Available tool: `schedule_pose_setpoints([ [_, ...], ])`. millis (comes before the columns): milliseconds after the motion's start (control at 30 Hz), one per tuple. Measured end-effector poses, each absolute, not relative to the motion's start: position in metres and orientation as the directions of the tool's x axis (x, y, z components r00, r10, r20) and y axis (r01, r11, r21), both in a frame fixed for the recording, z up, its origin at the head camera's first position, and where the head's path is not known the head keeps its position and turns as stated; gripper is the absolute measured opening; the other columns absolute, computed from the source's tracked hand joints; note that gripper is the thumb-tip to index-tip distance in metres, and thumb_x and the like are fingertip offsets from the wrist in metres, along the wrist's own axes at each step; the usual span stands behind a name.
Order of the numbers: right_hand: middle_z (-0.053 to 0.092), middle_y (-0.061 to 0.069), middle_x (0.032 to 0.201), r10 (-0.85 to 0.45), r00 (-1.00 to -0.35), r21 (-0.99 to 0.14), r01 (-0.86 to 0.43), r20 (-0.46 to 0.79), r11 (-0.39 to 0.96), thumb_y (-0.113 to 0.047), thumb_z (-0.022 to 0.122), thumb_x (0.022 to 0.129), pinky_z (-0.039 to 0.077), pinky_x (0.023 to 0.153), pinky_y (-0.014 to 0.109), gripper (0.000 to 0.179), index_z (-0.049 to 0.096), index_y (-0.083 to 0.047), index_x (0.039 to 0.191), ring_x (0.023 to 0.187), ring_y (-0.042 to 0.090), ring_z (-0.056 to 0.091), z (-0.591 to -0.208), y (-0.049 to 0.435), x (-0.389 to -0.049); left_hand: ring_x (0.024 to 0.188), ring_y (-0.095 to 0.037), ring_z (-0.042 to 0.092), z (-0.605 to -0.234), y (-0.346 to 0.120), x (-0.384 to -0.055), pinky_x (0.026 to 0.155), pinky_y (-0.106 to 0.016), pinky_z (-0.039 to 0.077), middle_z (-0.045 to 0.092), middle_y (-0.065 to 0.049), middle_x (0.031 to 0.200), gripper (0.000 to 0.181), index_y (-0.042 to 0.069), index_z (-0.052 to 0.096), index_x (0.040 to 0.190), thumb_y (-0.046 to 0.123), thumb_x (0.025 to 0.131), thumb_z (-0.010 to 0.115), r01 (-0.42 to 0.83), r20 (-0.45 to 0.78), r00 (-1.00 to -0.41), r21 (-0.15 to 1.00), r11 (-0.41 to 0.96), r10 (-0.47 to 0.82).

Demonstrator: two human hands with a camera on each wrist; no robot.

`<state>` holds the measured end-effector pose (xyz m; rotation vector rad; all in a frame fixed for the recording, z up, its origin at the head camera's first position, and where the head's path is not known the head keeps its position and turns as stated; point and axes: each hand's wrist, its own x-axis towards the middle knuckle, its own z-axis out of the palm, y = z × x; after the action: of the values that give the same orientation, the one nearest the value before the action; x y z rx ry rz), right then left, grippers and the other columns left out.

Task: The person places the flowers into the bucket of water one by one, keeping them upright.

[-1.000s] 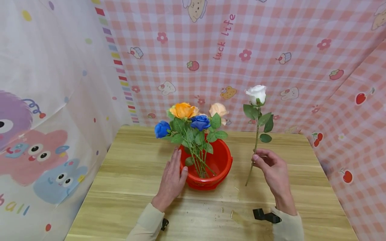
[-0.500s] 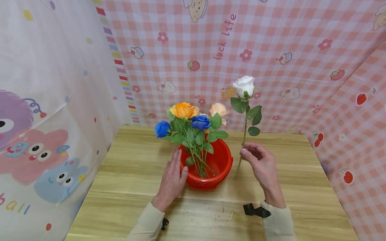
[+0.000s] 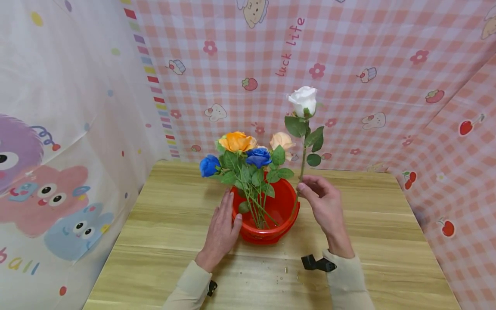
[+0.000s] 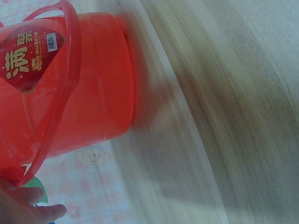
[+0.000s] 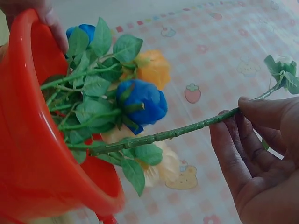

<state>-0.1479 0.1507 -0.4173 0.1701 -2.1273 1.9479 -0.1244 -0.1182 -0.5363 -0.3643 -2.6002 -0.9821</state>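
Note:
A white rose (image 3: 304,102) with a long green stem stands upright in my right hand (image 3: 323,204), which pinches the stem between thumb and fingers. In the right wrist view the stem's lower end (image 5: 100,150) is at the rim of a red bucket (image 5: 28,140). My left hand (image 3: 221,232) rests against the bucket's left side with its fingers straight. Inside the bucket (image 3: 284,215) lean an orange rose (image 3: 237,142), two blue roses, one at the left (image 3: 209,166) and one in front (image 3: 258,157), and peach roses (image 3: 281,141) partly hidden behind them.
The bucket stands on a wooden table (image 3: 174,206), with water drops in front of it. A pink checked cloth (image 3: 341,38) hangs behind the table, and a white printed cloth (image 3: 89,142) at the left. The bucket's red handle (image 4: 70,56) hangs along its side.
My right hand has moved left and slightly away from me with the white rose, from beside the bucket to its right rim. My left hand and the bucket have stayed in place.

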Motion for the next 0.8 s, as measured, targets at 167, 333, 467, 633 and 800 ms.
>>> schedule_pose_setpoints([
  [167, 0.071, 0.02, 0.101, 0.063, -0.962, -0.96, -0.26, 0.267, 0.101, -0.002, 0.072, 0.095, 0.061, 0.08, 0.027, 0.023, 0.069, 0.009, 0.115, 0.088, 0.015, 0.071, -0.417, 0.141, -0.152, 0.153, -0.034, 0.03, -0.535, -0.118, -0.124, 0.118, -0.064, 0.029, 0.026, -0.019, 0.168, 0.066, 0.0, 0.025, 0.163, 0.019, 0.105, 0.051, 0.348, 0.396, -0.911, 0.589, 0.729, 0.115],
  [333, 0.072, 0.024, 0.105, 0.027, -0.964, -0.958, -0.259, 0.264, 0.121, -0.004, 0.073, 0.095, 0.059, 0.082, 0.023, 0.025, 0.069, 0.008, 0.117, 0.091, 0.013, 0.071, -0.419, 0.132, -0.155, 0.153, -0.034, 0.03, -0.535, -0.118, -0.124, 0.118, -0.063, 0.029, 0.026, -0.019, 0.169, 0.066, 0.0, 0.025, 0.163, 0.019, 0.105, 0.051, 0.345, 0.392, -0.913, 0.589, 0.731, 0.115],
  [467, 0.071, 0.023, 0.108, -0.007, -0.967, -0.961, -0.255, 0.256, 0.11, -0.002, 0.072, 0.095, 0.059, 0.084, 0.025, 0.023, 0.069, 0.008, 0.116, 0.093, 0.015, 0.07, -0.423, 0.125, -0.157, 0.154, -0.033, 0.029, -0.534, -0.117, -0.124, 0.119, -0.063, 0.028, 0.025, -0.018, 0.169, 0.066, 0.0, 0.025, 0.163, 0.018, 0.105, 0.051, 0.34, 0.385, -0.916, 0.591, 0.731, 0.115],
  [633, 0.072, 0.02, 0.108, -0.038, -0.97, -0.956, -0.241, 0.238, 0.164, -0.004, 0.072, 0.096, 0.058, 0.084, 0.023, 0.021, 0.07, 0.006, 0.115, 0.096, 0.022, 0.07, -0.429, 0.117, -0.159, 0.154, -0.033, 0.028, -0.534, -0.117, -0.124, 0.119, -0.063, 0.028, 0.023, -0.016, 0.17, 0.066, 0.0, 0.025, 0.163, 0.019, 0.106, 0.051, 0.34, 0.383, -0.916, 0.591, 0.731, 0.116],
  [800, 0.073, 0.016, 0.104, -0.072, -0.971, -0.937, -0.24, 0.229, 0.255, -0.005, 0.073, 0.095, 0.056, 0.083, 0.022, 0.02, 0.072, 0.003, 0.113, 0.095, 0.027, 0.07, -0.438, 0.112, -0.161, 0.154, -0.032, 0.029, -0.535, -0.118, -0.124, 0.118, -0.063, 0.029, 0.023, -0.015, 0.17, 0.066, 0.0, 0.025, 0.163, 0.019, 0.105, 0.051, 0.341, 0.386, -0.915, 0.59, 0.732, 0.116],
])
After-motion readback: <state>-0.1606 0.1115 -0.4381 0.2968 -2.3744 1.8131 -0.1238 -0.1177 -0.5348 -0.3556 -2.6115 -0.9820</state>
